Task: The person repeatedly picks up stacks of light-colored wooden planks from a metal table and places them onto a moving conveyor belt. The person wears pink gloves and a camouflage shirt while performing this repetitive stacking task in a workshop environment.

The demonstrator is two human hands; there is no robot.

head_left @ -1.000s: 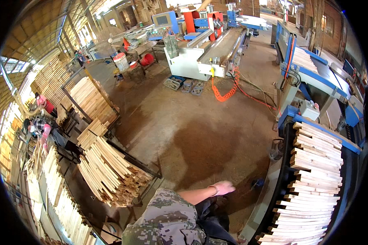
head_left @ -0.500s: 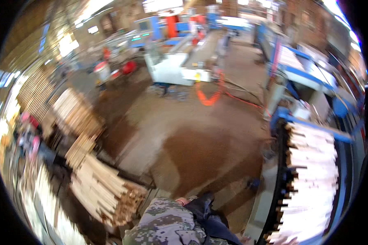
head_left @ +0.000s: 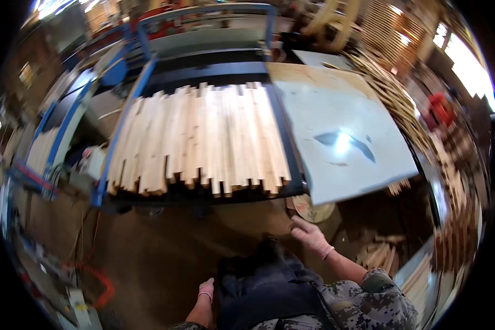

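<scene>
In front of me a belt conveyor bed carries a row of pale wooden strips lying side by side, their near ends uneven. My right hand, in a pale pinkish glove, hangs at the right, short of the grey sheet-topped table. Its fingers are loosely apart, with nothing seen in them. Lower down, beside my dark apron, is my left hand in a similar glove. It touches no wood, and its fingers are mostly hidden.
A blue metal frame spans the conveyor's far end. A round pale lid-like disc shows under the table corner. Long thin wood strips are heaped behind the table. An orange hose lies on the floor at the left.
My view has swung to the right, so the wooden strips moved from the right side to straight ahead. Both gloved hands now show; before, only a bit of one was visible.
</scene>
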